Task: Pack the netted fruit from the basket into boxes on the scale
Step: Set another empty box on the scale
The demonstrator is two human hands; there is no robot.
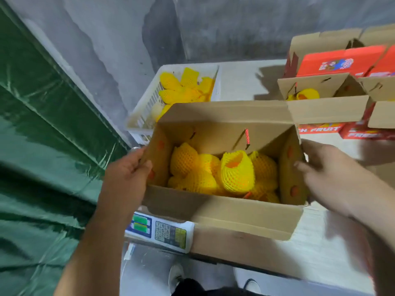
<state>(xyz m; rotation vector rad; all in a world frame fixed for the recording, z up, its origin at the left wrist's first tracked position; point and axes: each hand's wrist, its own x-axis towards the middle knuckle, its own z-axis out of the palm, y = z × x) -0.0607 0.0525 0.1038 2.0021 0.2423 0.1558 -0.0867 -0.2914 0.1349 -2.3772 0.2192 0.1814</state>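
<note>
head view, single wide-angle, looks steeply down, close over box (224, 167).

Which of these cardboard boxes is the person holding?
The near box over the scale, gripped by both hands; the boxes at the far right sit untouched.
</note>
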